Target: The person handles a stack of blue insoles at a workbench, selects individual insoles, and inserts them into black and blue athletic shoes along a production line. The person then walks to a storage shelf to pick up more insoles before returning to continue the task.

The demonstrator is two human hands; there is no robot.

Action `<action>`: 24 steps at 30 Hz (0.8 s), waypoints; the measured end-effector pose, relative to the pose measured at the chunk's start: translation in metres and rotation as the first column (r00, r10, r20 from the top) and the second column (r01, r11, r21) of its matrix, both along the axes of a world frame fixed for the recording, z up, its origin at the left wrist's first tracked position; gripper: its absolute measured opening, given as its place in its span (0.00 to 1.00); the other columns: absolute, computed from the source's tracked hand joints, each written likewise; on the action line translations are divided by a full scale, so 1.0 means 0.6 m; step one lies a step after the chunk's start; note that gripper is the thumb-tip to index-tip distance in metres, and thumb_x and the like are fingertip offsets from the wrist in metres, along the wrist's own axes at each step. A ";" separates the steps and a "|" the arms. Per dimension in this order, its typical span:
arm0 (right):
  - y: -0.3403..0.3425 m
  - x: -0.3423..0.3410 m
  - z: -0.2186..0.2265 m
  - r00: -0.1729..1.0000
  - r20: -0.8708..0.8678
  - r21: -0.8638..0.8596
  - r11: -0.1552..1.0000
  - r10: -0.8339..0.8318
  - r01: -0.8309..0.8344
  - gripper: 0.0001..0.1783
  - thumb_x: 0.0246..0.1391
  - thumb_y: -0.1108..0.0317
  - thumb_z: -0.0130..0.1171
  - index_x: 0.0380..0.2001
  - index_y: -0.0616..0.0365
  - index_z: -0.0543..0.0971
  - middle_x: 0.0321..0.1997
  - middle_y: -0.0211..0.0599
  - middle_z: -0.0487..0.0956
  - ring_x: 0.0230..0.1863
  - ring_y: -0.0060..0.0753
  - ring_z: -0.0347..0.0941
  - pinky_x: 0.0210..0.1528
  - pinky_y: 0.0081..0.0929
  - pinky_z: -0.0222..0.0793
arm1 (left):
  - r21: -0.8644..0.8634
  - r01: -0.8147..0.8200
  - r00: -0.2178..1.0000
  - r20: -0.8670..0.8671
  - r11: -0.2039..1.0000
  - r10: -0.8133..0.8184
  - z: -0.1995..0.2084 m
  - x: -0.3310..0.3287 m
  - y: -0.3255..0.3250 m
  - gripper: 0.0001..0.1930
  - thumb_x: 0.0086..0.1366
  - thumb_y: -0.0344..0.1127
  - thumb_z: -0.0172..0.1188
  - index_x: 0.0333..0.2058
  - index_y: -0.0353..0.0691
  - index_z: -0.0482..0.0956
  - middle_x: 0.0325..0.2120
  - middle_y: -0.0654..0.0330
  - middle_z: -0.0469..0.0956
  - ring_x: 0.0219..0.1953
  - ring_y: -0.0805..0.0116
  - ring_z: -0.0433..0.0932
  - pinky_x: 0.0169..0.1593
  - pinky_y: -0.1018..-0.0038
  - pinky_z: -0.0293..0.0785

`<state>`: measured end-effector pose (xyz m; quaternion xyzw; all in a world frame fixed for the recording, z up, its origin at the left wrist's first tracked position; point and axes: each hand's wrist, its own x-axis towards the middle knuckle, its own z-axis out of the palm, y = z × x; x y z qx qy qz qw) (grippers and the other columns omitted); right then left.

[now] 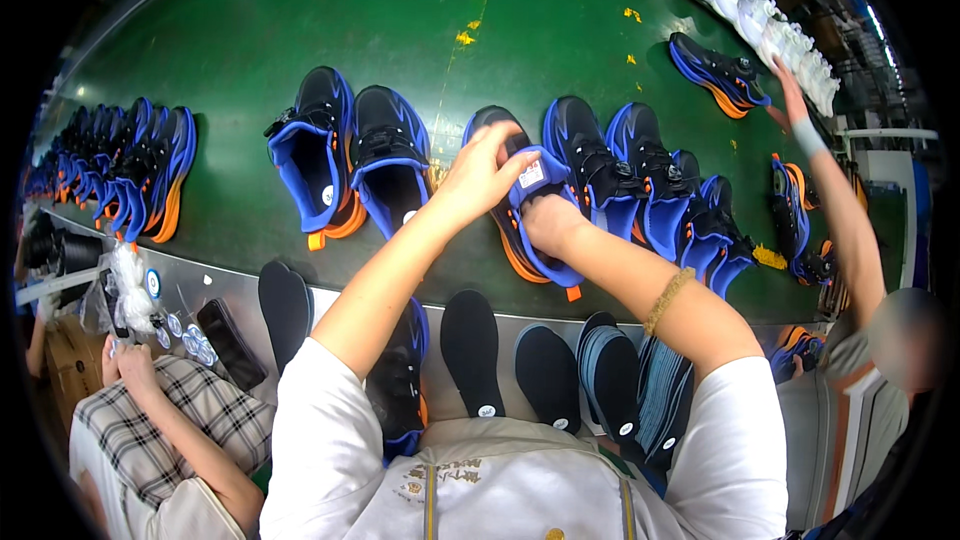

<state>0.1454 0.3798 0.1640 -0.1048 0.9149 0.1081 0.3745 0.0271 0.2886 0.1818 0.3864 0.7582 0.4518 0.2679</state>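
Centrally, near the front edge of the bench (250, 30), the shoe (508, 225) is aligned lengthwise, toe (484, 118) toward the far edge; its tongue (551, 185) is grasped by the left hand's (478, 175) fingers; heelward, the right hand (550, 225) is inserted, grip hidden

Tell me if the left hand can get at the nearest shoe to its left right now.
Likely yes: that neighbouring shoe stands close by, with green table showing between it and the left hand. The hand is on another shoe, though, and would probably leave it first.
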 end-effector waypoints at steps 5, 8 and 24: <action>-0.010 0.021 0.076 0.987 0.097 -0.256 0.955 -0.129 0.150 0.22 0.52 0.57 0.39 0.36 0.58 0.79 0.38 0.43 0.78 0.48 0.37 0.70 0.63 0.38 0.42 | 0.202 0.017 0.957 -0.288 0.979 0.043 -0.034 0.014 0.001 0.14 0.54 0.32 0.56 0.39 0.36 0.67 0.34 0.49 0.65 0.35 0.44 0.71 0.39 0.60 0.69; -0.020 0.068 0.050 0.930 0.096 -0.305 0.878 -0.356 0.368 0.33 0.52 0.50 0.30 0.41 0.68 0.74 0.41 0.51 0.76 0.51 0.35 0.68 0.67 0.39 0.27 | -0.016 0.181 0.918 -0.356 0.983 -0.175 -0.003 0.031 0.017 0.14 0.50 0.29 0.58 0.36 0.36 0.66 0.35 0.49 0.66 0.35 0.44 0.71 0.39 0.60 0.71; -0.137 0.175 0.050 0.111 -0.199 -0.928 0.224 -0.974 0.297 0.12 0.50 0.68 0.57 0.37 0.61 0.76 0.50 0.58 0.69 0.46 0.53 0.70 0.47 0.34 0.69 | -0.105 0.272 0.539 -0.806 0.957 -0.242 0.014 -0.007 -0.043 0.10 0.48 0.28 0.53 0.32 0.35 0.68 0.39 0.42 0.70 0.23 0.57 0.75 0.26 0.65 0.72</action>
